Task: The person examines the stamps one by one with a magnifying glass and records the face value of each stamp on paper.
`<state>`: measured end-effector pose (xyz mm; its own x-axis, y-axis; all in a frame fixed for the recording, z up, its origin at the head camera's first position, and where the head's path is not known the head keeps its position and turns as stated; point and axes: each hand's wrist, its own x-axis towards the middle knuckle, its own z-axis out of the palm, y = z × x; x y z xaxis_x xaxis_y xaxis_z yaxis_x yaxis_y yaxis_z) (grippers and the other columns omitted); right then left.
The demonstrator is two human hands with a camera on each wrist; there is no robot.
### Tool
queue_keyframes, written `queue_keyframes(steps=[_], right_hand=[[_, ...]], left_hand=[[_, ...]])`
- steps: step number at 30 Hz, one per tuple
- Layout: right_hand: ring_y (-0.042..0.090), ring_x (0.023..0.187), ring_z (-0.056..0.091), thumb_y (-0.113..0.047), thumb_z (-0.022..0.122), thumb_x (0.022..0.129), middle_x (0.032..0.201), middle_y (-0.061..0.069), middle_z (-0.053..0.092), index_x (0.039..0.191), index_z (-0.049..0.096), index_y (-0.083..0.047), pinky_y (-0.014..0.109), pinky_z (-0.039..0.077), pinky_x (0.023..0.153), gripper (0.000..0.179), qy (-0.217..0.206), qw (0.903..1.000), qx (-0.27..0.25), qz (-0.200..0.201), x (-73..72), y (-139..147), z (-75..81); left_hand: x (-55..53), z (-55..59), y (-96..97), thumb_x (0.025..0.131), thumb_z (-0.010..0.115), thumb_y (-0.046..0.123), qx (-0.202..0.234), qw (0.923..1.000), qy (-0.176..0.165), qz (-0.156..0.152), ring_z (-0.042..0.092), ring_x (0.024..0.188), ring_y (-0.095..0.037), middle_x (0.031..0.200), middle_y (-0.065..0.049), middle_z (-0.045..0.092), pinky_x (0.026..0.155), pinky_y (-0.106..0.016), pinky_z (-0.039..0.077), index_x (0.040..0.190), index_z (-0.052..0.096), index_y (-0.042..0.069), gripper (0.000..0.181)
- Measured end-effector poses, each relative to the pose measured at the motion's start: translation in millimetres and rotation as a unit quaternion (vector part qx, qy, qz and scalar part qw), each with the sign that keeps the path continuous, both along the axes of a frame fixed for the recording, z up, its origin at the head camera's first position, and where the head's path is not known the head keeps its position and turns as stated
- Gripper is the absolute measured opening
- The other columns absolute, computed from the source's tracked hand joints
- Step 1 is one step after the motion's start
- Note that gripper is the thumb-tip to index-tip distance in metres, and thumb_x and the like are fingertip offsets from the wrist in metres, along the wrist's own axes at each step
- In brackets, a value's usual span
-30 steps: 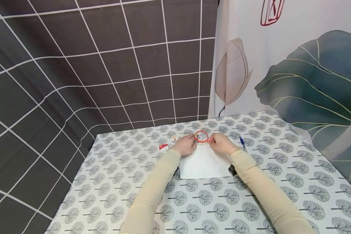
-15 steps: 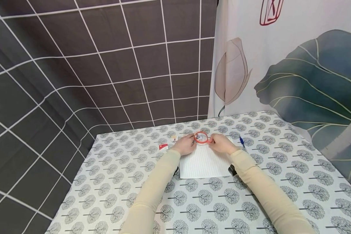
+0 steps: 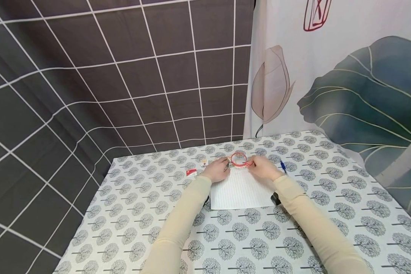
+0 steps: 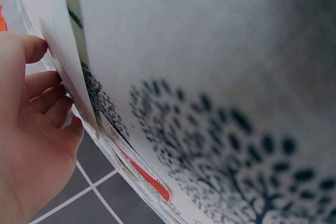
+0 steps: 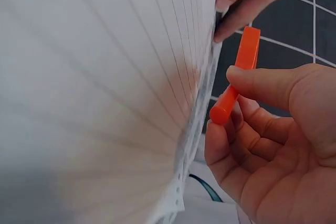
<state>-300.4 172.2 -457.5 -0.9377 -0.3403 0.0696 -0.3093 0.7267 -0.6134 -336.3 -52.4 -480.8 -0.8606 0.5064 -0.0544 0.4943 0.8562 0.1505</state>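
Observation:
My right hand (image 3: pixel 263 168) pinches the short orange-red handle (image 5: pixel 247 51) of a magnifying glass between thumb and fingers. In the head view the round red rim of the magnifying glass (image 3: pixel 239 165) hangs over the top of an open lined notebook (image 3: pixel 241 192). At the notebook's upper left rests my left hand (image 3: pixel 217 170), its bent fingers touching the paper. The left wrist view shows that thumb and those fingers (image 4: pixel 44 85) against the page near its edge. Small colored patches lie by the left fingertips, too small to identify.
Left of the notebook lie a red-and-white card (image 3: pixel 191 172) and a small pale picture piece (image 3: pixel 203 163). A blue pen (image 3: pixel 283 166) lies to the right. A tree-patterned cloth (image 3: pixel 133 213) covers the table, with a dark gridded curtain (image 3: pixel 178 102) behind.
My right hand and the magnifying glass have shifted slightly right, and the lens has moved away from the left fingertips. The left hand stays in place.

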Motion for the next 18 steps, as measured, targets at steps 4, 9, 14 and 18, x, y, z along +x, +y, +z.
queue_keyframes(steps=[4,9,14,18], right_hand=[[0.028,0.087,0.063,-0.005,0.058,0.097,0.099,0.017,0.068,0.11,0.064,0.008,0.044,0.057,0.081,0.019,0.001,0.9998,-0.006,-0.021,0.5,15,4.7],[0.026,0.08,0.062,-0.006,0.061,0.097,0.094,0.019,0.068,0.11,0.063,0.012,0.042,0.057,0.075,0.021,0.034,0.9987,0.003,-0.039,-0.1,37,10.8],[0.017,0.062,0.053,-0.007,0.06,0.099,0.082,0.014,0.065,0.105,0.061,0.012,0.031,0.048,0.057,0.02,0.048,0.9973,0.002,-0.055,4.8,62,17.3],[0.017,0.058,0.047,-0.008,0.06,0.099,0.077,0.011,0.06,0.105,0.06,0.013,0.03,0.041,0.052,0.021,0.052,0.9961,0.006,-0.072,9.6,81,21.9]], left_hand=[[0.5,1.0,-0.1,0.108,0.04,0.031,-0.001,1.0,0.001,0.0,0.034,0.147,-0.025,0.161,-0.009,0.036,0.122,-0.035,0.027,0.153,0.042,0.003,0.053],[2.8,3.4,0.4,0.108,0.038,0.031,-0.003,1.0,0.001,0.001,0.033,0.148,-0.024,0.161,-0.008,0.035,0.122,-0.033,0.026,0.153,0.041,0.004,0.053],[3.8,4.1,0.4,0.108,0.039,0.032,-0.005,1.0,0.004,-0.003,0.033,0.148,-0.024,0.161,-0.008,0.036,0.122,-0.034,0.025,0.153,0.042,0.003,0.053],[4.2,3.9,0.3,0.108,0.039,0.032,-0.01,0.9999,0.007,-0.004,0.033,0.148,-0.024,0.161,-0.009,0.036,0.122,-0.034,0.025,0.152,0.042,0.003,0.053]])
